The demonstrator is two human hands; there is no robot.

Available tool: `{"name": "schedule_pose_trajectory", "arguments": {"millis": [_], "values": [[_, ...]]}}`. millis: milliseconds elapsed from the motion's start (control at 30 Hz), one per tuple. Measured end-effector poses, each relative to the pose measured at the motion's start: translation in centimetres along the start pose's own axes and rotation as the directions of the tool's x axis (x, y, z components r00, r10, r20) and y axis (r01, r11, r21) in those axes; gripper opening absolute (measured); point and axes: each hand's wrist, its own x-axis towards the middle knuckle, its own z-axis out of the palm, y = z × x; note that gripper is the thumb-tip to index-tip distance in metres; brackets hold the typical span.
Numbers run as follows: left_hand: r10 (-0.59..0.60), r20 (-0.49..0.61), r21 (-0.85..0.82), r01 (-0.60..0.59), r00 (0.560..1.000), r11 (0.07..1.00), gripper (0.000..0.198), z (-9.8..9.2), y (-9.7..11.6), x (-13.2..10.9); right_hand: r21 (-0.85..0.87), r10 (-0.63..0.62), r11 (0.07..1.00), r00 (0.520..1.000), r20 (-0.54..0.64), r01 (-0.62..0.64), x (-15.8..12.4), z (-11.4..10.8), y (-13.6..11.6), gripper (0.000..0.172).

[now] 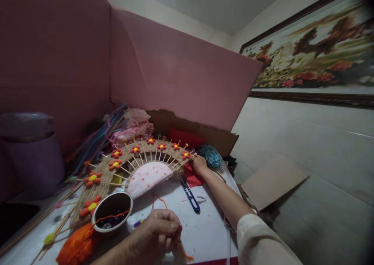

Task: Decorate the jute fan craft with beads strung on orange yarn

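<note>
A twine-wrapped arch point(102, 167) with red-and-yellow flowers and bead-tipped sticks lies across the table. Inside its curve sits a white half-round piece with pink dots point(150, 177). My right hand point(199, 164) is closed at the arch's right end; whether its fingers grip the rim or a stick is hidden. Closer to me, my left hand point(165, 230) is pinched, with a strand of orange yarn point(186, 254) showing below the fingers. An orange yarn ball point(77, 244) rests at the lower left, its strand crossing a bowl point(130, 206) of dark, shiny pieces.
Blue thread snips point(190, 196) lie between my hands. Beyond the right hand are a blue yarn ball point(210, 156) and red material point(187, 138). A purple bin point(36, 159) stands left, near bundled pipe cleaners point(97, 134) and pink crumpled paper point(136, 126). Cardboard point(274, 181) leans on the right.
</note>
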Motion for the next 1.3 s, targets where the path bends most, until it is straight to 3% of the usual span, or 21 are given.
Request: {"name": "schedule_pose_trajectory", "arguments": {"millis": [233,400,500,633,700,767,967,1067,1233,1300], "values": [[0.006,0.024,0.04,-0.006,1.0,0.999,0.015,-0.2,-0.2,0.0,0.191,0.026,0.981,1.0,-0.009,-0.024,-2.8,-1.8,1.9,0.03],[0.014,0.066,-0.008,-0.013,0.998,1.0,0.013,-0.5,0.0,-0.4,0.43,0.018,0.903,0.997,-0.073,0.016,-6.5,-4.3,2.0,0.01],[0.015,0.067,-0.049,-0.012,0.998,0.999,0.012,-0.7,0.4,-0.6,0.601,0.037,0.798,0.992,-0.123,0.045,-9.8,-5.7,0.1,0.011],[0.032,0.079,-0.074,-0.026,0.996,0.997,0.008,-0.8,1.0,-0.7,0.749,0.013,0.648,0.981,-0.192,0.138,-14.8,-6.8,-4.3,0.022],[0.043,0.088,-0.076,-0.036,0.995,0.996,0.007,-0.9,1.1,-0.8,0.858,-0.028,0.442,0.96,-0.28,0.263,-16.9,-6.7,-6.4,0.021],[0.055,0.098,-0.082,-0.047,0.994,0.996,0.005,-1.0,1.2,-0.8,0.87,-0.028,0.376,0.943,-0.333,0.318,-18.5,-5.9,-7.9,0.019],[0.074,0.109,-0.087,-0.064,0.991,0.994,0.003,-1.4,1.3,-0.8,0.843,0.024,0.419,0.924,-0.382,0.338,-20.0,-3.2,-8.4,0.019],[0.077,0.112,-0.099,-0.066,0.991,0.993,0.003,-1.5,1.3,-0.8,0.838,0.042,0.399,0.906,-0.422,0.372,-20.2,-3.0,-8.1,0.015],[0.076,0.123,-0.073,-0.067,0.99,0.995,0.006,-1.3,1.4,-0.8,0.78,0.098,0.325,0.801,-0.59,0.535,-20.0,-3.4,-8.3,0.011],[0.072,0.124,-0.057,-0.065,0.99,0.996,0.007,-1.2,1.5,-0.9,0.798,0.123,0.283,0.805,-0.58,0.532,-19.9,-3.4,-8.3,0.011]]}}
